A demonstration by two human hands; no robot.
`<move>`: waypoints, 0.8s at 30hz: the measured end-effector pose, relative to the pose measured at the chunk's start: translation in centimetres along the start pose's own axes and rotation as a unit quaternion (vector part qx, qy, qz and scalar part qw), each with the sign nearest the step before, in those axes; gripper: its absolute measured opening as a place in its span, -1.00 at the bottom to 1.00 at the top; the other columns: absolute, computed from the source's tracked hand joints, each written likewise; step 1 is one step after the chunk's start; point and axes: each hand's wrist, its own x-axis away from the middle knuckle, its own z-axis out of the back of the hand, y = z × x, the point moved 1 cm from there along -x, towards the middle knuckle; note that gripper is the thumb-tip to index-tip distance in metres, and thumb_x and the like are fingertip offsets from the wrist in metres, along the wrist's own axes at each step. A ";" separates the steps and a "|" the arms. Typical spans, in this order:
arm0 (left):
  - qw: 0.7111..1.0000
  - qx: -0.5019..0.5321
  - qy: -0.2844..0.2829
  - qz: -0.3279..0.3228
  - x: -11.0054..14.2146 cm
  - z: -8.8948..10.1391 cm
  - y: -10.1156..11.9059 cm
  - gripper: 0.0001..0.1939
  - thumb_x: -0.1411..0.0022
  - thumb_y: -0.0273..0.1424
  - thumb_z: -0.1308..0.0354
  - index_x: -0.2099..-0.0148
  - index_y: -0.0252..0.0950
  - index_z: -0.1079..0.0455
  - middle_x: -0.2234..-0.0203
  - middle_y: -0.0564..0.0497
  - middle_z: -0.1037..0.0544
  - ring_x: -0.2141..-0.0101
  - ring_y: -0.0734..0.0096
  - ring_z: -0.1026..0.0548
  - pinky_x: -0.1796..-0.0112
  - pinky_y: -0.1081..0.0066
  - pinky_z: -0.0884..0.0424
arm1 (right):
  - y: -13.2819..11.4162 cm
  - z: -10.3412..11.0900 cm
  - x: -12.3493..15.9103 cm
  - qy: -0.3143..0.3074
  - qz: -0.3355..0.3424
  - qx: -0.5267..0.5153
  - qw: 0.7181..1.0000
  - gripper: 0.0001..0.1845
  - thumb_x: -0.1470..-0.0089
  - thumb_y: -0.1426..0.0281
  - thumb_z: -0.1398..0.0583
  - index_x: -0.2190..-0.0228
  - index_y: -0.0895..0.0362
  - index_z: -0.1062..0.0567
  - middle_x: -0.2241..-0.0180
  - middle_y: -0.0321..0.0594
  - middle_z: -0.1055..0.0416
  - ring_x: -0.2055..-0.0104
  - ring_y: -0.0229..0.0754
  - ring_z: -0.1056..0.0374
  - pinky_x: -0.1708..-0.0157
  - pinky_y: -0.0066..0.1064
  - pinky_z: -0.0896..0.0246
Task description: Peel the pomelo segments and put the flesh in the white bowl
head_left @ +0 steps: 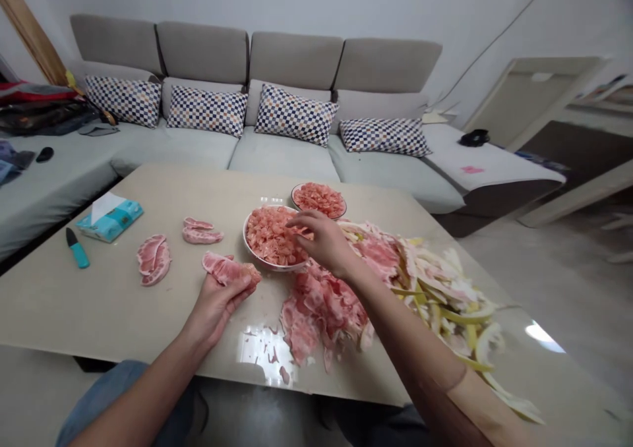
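My left hand (217, 305) is closed round a pomelo segment (225, 268), its pink membrane partly peeled and some flesh bare at the right end. Over the right side of a white bowl (246, 241), my right hand (324, 239) has its fingers curved and apart, with nothing visible in them. Pink pomelo flesh (271, 233) fills that bowl. Just in front of it lies a heap of peeled membranes (321, 308). Two more pieces, a pomelo segment (153, 260) and a smaller pomelo segment (202, 232), rest left of the bowl.
Behind the bowl stands a plate of pomelo flesh (319, 198). Thick rind strips (445, 295) spread over the table's right side. At the left are a tissue pack (111, 219) and a knife with a teal handle (78, 252). A grey sofa (277, 157) stands beyond the table.
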 end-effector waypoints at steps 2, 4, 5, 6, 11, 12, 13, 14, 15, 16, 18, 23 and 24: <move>1.000 -0.002 -0.003 -0.009 -0.1 -0.1 -0.1 -0.43 -0.01 -0.62 -0.36 -0.02 -0.25 -0.23 0.32 0.01 -0.62 0.38 0.45 -0.62 0.29 0.49 -0.57 | 0.4 0.1 -0.1 0.018 0.006 0.001 1.000 -0.77 -0.01 0.60 -0.18 0.32 0.15 -0.59 0.12 -0.07 -0.50 0.06 -0.05 -0.42 0.03 -0.21 -0.29; 1.000 -0.002 -0.005 -0.017 -0.2 -0.4 -0.1 -0.39 0.02 -0.60 -0.39 -0.04 -0.23 -0.22 0.30 0.02 -0.61 0.36 0.44 -0.61 0.27 0.48 -0.56 | 0.0 0.3 1.1 0.045 0.008 -0.002 0.999 -0.78 -0.10 0.54 -0.14 0.29 0.14 -0.59 0.15 -0.07 -0.53 0.07 -0.06 -0.43 0.03 -0.20 -0.29; 1.000 0.000 -0.006 -0.021 -0.1 -0.6 -0.1 -0.37 0.03 -0.60 -0.40 -0.05 -0.23 -0.22 0.30 0.02 -0.61 0.35 0.44 -0.61 0.27 0.48 -0.55 | -0.3 0.5 2.1 0.057 0.006 -0.007 0.998 -0.79 -0.14 0.50 -0.13 0.28 0.14 -0.59 0.20 -0.08 -0.55 0.12 -0.08 -0.44 0.08 -0.22 -0.32; 1.000 0.001 -0.007 -0.023 -0.1 -0.9 -0.2 -0.35 0.04 -0.59 -0.40 -0.06 -0.23 -0.21 0.30 0.03 -0.61 0.35 0.44 -0.61 0.26 0.48 -0.55 | -0.8 0.5 3.2 0.062 0.002 -0.015 0.998 -0.80 -0.15 0.47 -0.14 0.27 0.13 -0.59 0.25 -0.12 -0.56 0.19 -0.10 -0.46 0.14 -0.25 -0.34; 0.998 0.006 -0.056 -0.023 0.4 -3.7 -0.5 -0.40 0.04 -0.55 -0.42 -0.04 -0.26 -0.28 0.27 0.00 -0.62 0.28 0.40 -0.59 0.18 0.42 -0.51 | -2.4 0.3 7.5 -0.018 -0.100 -0.162 0.981 -0.86 -0.11 0.36 -0.24 0.26 0.08 -0.57 0.25 -0.21 -0.56 0.22 -0.15 -0.47 0.22 -0.35 -0.35; 0.997 0.005 -0.072 -0.022 0.5 -4.4 -0.5 -0.45 0.04 -0.53 -0.42 0.00 -0.28 -0.32 0.26 -0.02 -0.62 0.26 0.38 -0.59 0.16 0.40 -0.50 | -2.6 0.3 7.8 -0.021 -0.113 -0.181 0.977 -0.87 -0.10 0.36 -0.24 0.27 0.08 -0.57 0.27 -0.22 -0.56 0.23 -0.15 -0.46 0.23 -0.36 -0.34; 0.996 0.001 -0.090 -0.023 0.4 -5.0 -0.5 -0.52 0.03 -0.52 -0.42 0.05 -0.32 -0.37 0.26 -0.04 -0.63 0.24 0.36 -0.59 0.14 0.38 -0.49 | -2.6 0.4 7.8 -0.018 -0.122 -0.194 0.973 -0.89 -0.10 0.36 -0.25 0.30 0.09 -0.56 0.29 -0.23 -0.55 0.25 -0.16 -0.46 0.24 -0.37 -0.33; 0.994 -0.005 -0.106 -0.025 0.3 -5.5 -0.5 -0.58 0.03 -0.50 -0.42 0.10 -0.34 -0.40 0.26 -0.06 -0.63 0.23 0.33 -0.58 0.13 0.37 -0.48 | -2.6 0.5 7.8 -0.015 -0.129 -0.203 0.971 -0.90 -0.09 0.36 -0.24 0.32 0.09 -0.55 0.31 -0.23 -0.54 0.27 -0.17 -0.44 0.25 -0.38 -0.31; 0.992 -0.011 -0.120 -0.028 0.2 -5.9 -0.4 -0.63 0.02 -0.49 -0.41 0.13 -0.37 -0.43 0.26 -0.08 -0.63 0.22 0.32 -0.58 0.12 0.37 -0.47 | -2.6 0.7 7.6 -0.011 -0.133 -0.209 0.969 -0.91 -0.09 0.36 -0.24 0.34 0.10 -0.54 0.33 -0.24 -0.52 0.30 -0.18 -0.43 0.27 -0.39 -0.30; 0.991 -0.018 -0.131 -0.031 0.0 -6.1 -0.4 -0.67 0.02 -0.49 -0.41 0.16 -0.39 -0.46 0.26 -0.09 -0.64 0.22 0.31 -0.58 0.12 0.37 -0.46 | -2.5 0.9 7.5 -0.007 -0.136 -0.216 0.967 -0.92 -0.08 0.36 -0.24 0.36 0.11 -0.52 0.35 -0.25 -0.50 0.31 -0.19 -0.41 0.29 -0.40 -0.29; 0.990 -0.031 -0.136 -0.037 -0.5 -6.0 -0.2 -0.70 0.01 -0.48 -0.41 0.19 -0.39 -0.48 0.28 -0.08 -0.64 0.24 0.34 -0.57 0.13 0.39 -0.45 | -2.1 1.1 7.5 0.001 -0.147 -0.221 0.964 -0.90 -0.07 0.34 -0.24 0.42 0.12 -0.46 0.42 -0.29 -0.44 0.38 -0.23 -0.36 0.36 -0.44 -0.24; 0.993 -0.042 -0.107 -0.030 -0.9 -4.1 0.0 -0.66 0.02 -0.48 -0.41 0.18 -0.33 -0.42 0.35 0.03 -0.63 0.30 0.45 -0.55 0.16 0.47 -0.42 | -1.2 0.5 8.6 -0.077 -0.159 -0.140 0.974 -0.60 -0.14 0.32 -0.12 0.68 0.12 -0.25 0.67 -0.38 -0.21 0.58 -0.31 -0.17 0.55 -0.49 0.00; 0.993 -0.041 -0.106 -0.028 -0.8 -3.8 0.0 -0.63 0.01 -0.49 -0.41 0.15 -0.31 -0.40 0.35 0.04 -0.62 0.30 0.46 -0.55 0.16 0.46 -0.41 | -1.2 0.3 8.9 -0.126 -0.143 -0.105 0.976 -0.67 -0.11 0.38 -0.13 0.66 0.13 -0.32 0.65 -0.36 -0.27 0.57 -0.30 -0.21 0.54 -0.49 0.00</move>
